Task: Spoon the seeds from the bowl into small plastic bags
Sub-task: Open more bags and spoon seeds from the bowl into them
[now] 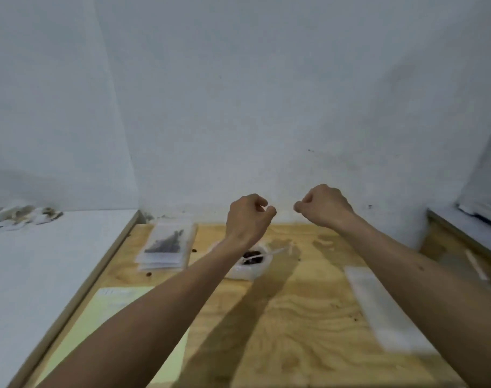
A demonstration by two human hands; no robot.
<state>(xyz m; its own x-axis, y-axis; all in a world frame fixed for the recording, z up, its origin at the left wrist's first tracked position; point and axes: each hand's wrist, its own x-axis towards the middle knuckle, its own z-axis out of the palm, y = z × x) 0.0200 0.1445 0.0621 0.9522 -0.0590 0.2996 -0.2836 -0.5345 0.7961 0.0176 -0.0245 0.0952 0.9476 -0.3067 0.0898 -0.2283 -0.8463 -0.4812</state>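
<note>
Both fists, left hand [248, 217] and right hand [324, 205], raised with nothing visible in either grip; bowl [251, 266] waits at six o'clock below on the counter [294, 317].

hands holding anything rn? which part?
Nothing visible in either. Left hand and right hand are raised with fingers curled in, thumb to forefinger. The spoon lies in the bowl of seeds, untouched.

Pale plywood table [294, 317] with swirling brown grain bears a clear bowl [248, 268] of dark brown seeds [251, 254], a light yellow sheet [110, 306] left of it.
</note>
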